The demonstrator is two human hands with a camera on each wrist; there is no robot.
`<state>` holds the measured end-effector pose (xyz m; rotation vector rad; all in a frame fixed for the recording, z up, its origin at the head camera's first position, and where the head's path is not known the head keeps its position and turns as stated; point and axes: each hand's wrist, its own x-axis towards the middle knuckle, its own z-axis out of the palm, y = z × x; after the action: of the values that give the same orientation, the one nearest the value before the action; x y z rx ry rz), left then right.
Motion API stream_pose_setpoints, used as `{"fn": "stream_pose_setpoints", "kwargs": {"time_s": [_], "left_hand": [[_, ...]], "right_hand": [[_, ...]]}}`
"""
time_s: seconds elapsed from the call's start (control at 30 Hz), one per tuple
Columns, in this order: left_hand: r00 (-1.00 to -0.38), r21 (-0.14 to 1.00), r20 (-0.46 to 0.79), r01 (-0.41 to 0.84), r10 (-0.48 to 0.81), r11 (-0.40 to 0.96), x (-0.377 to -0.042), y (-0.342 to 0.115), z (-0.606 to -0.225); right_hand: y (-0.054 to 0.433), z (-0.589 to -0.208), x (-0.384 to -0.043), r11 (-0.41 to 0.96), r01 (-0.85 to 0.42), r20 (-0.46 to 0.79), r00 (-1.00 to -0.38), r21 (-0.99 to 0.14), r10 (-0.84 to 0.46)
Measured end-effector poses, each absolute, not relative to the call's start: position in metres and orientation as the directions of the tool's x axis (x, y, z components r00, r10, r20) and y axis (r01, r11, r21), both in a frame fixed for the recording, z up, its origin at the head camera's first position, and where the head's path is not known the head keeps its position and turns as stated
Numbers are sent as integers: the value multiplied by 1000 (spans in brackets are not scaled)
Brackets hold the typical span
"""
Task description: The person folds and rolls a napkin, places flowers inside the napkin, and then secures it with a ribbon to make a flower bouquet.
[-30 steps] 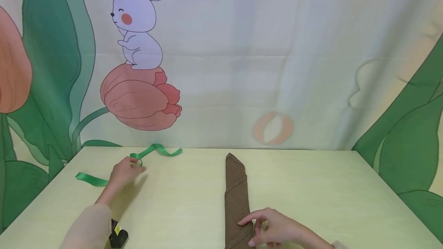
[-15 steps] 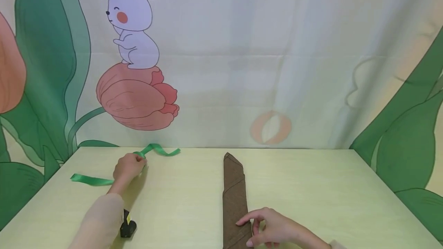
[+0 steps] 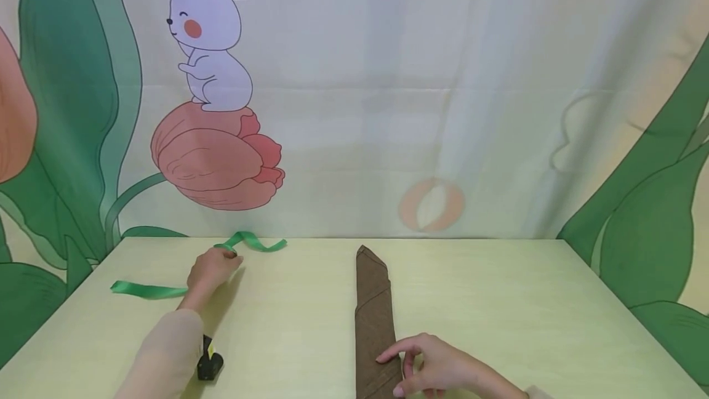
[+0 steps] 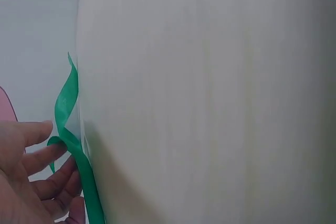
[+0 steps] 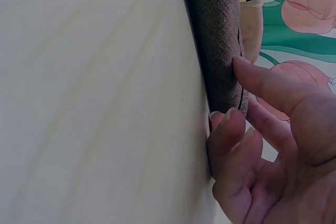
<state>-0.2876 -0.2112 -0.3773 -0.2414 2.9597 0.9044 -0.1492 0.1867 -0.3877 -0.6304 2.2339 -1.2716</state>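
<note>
My left hand (image 3: 213, 270) is at the far left of the table, its fingers curled at the middle of a green ribbon (image 3: 145, 290). In the left wrist view the ribbon (image 4: 90, 182) runs along the fingertips, with a small loop between thumb and index finger. A long, narrow, folded brown cloth (image 3: 372, 306) lies lengthwise near the table's middle. My right hand (image 3: 437, 365) holds its right edge, the index finger on top and the thumb at the side. The right wrist view shows the cloth's (image 5: 218, 35) coarse weave between the fingers.
A small black object with a yellow patch (image 3: 210, 365) stands beside the left sleeve; its kind is unclear. The pale table (image 3: 498, 300) ends at a hanging cloth (image 3: 343, 109) printed with a rabbit and tulips.
My left hand has moved slightly right and its fingers have closed in at the ribbon. The ribbon's left end still lies on the table. My right hand stays on the cloth.
</note>
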Motion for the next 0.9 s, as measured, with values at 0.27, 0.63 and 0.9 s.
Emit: {"fn": "stream_pose_setpoints", "kwargs": {"time_s": [0.27,0.63,0.9], "left_hand": [[-997,528,-73,-16,26,849,-291,-208,-380],[-997,521,-70,-12,28,854,-285,-210,-380],[-996,544,30,84,80,835,-281,-193,-368]], "right_hand": [[186,-387,-149,462,-139,-195,-774,-876,-602],[186,-387,-151,433,-132,-191,-758,-892,-624],[187,-389,-151,423,-123,-195,-750,-898,-632]]}}
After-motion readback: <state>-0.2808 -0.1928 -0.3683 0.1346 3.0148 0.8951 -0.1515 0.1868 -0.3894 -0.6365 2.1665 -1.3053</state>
